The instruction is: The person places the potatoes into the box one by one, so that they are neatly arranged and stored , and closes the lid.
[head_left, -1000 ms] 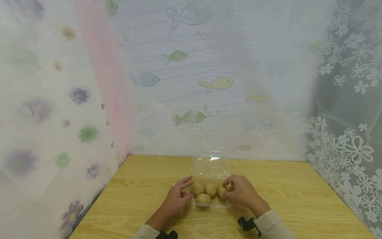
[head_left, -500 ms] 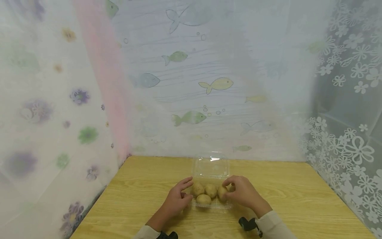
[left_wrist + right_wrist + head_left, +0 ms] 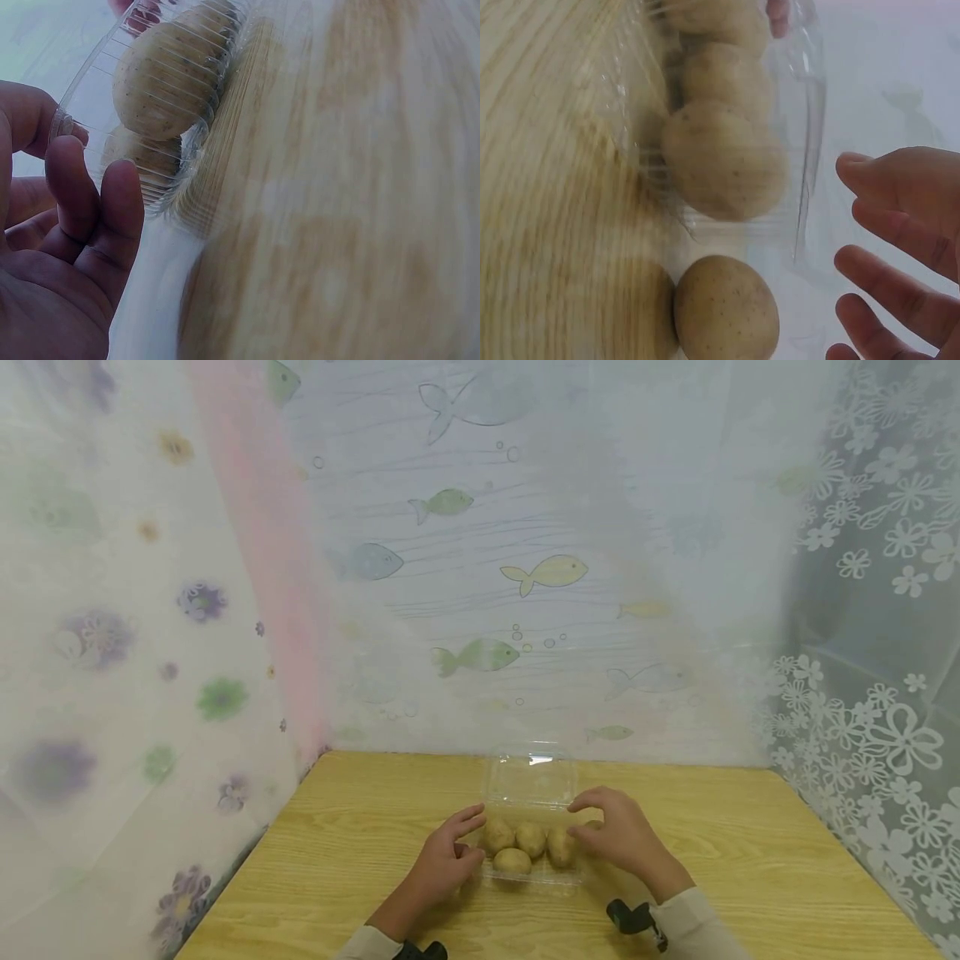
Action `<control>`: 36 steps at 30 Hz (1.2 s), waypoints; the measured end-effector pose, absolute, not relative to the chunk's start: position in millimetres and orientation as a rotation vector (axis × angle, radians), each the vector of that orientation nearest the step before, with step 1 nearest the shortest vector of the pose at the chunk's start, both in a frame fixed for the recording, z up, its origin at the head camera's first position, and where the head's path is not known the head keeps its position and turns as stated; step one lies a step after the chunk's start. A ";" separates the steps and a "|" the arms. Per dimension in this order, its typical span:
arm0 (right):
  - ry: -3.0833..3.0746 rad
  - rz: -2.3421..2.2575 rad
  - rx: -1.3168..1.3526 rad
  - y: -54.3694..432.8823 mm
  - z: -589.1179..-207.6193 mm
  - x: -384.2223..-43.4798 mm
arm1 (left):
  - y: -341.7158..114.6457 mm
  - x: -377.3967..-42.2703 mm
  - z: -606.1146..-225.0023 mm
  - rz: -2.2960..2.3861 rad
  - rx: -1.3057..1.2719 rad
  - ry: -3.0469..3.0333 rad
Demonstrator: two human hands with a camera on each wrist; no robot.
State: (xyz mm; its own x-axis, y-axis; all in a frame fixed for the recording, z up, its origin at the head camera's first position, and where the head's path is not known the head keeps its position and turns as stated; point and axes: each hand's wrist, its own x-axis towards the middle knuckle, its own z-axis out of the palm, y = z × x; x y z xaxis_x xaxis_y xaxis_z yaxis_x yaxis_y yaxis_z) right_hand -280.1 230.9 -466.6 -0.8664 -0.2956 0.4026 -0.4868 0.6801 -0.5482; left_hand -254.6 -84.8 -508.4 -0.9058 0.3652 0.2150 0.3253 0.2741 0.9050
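Observation:
A clear plastic clamshell container (image 3: 531, 878) sits on the table, its lid (image 3: 531, 777) raised at the back. Several potatoes (image 3: 530, 840) lie inside it. My left hand (image 3: 442, 858) is at the container's left side; in the left wrist view its fingertips (image 3: 71, 169) pinch the rim near a corner. My right hand (image 3: 618, 837) is just beyond the container's right wall with fingers spread, holding nothing. A loose potato (image 3: 726, 309) lies outside the container on that side, mostly hidden behind the right hand in the head view.
The wood-grain table (image 3: 360, 802) runs back to a translucent curtain printed with fish (image 3: 480, 654). Flowered sheets hang on the left (image 3: 222, 697) and right (image 3: 900, 735). Black wrist cameras (image 3: 630, 917) are strapped near both sleeves.
My right hand has let go of the rightmost potato, which stays in the container, and has moved up and right with its fingers spreading. My left hand has not moved.

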 end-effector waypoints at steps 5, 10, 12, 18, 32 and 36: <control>-2.617 0.972 0.616 238.7 -464.9 -280.9 | -84.6 -254.5 -508.6 1.745 0.668 2.487; -2.635 0.956 0.579 247.7 -464.5 -282.1 | -84.4 -254.6 -508.6 1.753 0.655 2.475; -2.641 0.955 0.560 251.3 -464.6 -283.0 | -84.2 -254.6 -508.4 1.757 0.651 2.470; -2.662 0.993 0.524 261.2 -467.0 -285.7 | -83.6 -254.2 -507.2 1.748 0.659 2.478; -2.740 1.092 0.462 272.9 -478.3 -289.9 | -83.6 -253.3 -506.8 1.734 0.684 2.494; -2.766 1.120 0.449 275.3 -482.8 -292.7 | -83.6 -253.1 -507.2 1.740 0.680 2.485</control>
